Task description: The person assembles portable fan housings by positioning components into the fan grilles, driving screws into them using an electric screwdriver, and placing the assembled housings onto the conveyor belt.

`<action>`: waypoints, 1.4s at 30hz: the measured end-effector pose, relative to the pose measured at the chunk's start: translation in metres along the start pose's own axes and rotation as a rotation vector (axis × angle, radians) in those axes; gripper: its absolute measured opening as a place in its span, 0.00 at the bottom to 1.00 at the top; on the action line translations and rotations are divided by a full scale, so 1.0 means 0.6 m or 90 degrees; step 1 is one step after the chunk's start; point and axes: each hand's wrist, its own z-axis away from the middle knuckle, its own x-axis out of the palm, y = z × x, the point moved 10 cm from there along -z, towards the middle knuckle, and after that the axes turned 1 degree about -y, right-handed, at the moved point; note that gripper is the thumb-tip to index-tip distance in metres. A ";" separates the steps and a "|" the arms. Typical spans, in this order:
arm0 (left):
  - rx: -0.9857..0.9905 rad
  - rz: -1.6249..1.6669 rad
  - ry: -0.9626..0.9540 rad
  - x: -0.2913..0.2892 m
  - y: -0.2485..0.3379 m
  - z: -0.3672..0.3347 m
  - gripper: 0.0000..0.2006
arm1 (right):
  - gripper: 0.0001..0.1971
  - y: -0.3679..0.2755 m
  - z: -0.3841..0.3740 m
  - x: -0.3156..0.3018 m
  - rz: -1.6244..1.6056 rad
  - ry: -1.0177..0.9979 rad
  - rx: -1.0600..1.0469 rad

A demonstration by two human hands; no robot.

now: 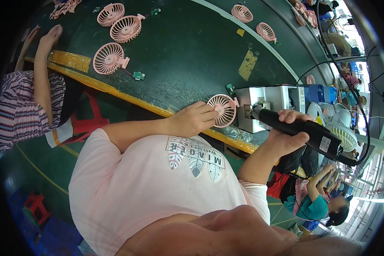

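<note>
A pink fan (223, 111) is pinched by the left hand (193, 120), a black power tool (309, 129) grasped by the right hand (281, 143). Work appears unfinished; three other fans (108, 59) are left untouched, far left.

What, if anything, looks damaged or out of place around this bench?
Only wear stands out: the yellow tape patch on the green bench top looks mottled, with dark spots showing through. The pink fan part in the left hand and the black handheld tool in the right hand show no obvious damage.

table (179, 51) left: fan guards (126, 30) | near edge: another guard (228, 110) | right of it: box (249, 123) | right of box: tool (315, 133)
</note>
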 end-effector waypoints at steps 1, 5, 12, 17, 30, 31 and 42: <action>-0.005 0.009 0.000 -0.001 -0.001 -0.001 0.07 | 0.29 0.005 -0.002 0.002 -0.017 0.001 0.009; -0.004 0.003 0.007 -0.004 -0.003 -0.005 0.07 | 0.32 0.042 0.013 0.025 -0.011 -0.044 0.044; 0.036 -0.064 0.028 0.006 0.013 0.007 0.07 | 0.35 0.078 0.070 0.092 -0.140 -0.141 0.014; 0.049 -0.099 0.038 0.017 0.011 0.017 0.07 | 0.32 0.113 0.085 0.110 -0.201 -0.184 0.087; 0.035 -0.053 0.033 0.005 0.008 0.012 0.08 | 0.35 0.132 0.076 0.141 -0.079 -0.222 0.161; 0.036 -0.068 0.026 0.005 0.009 0.011 0.07 | 0.35 0.134 0.070 0.139 -0.112 -0.206 0.169; 0.018 -0.030 0.015 0.004 -0.004 0.009 0.10 | 0.28 0.158 0.059 0.152 -0.091 -0.231 0.219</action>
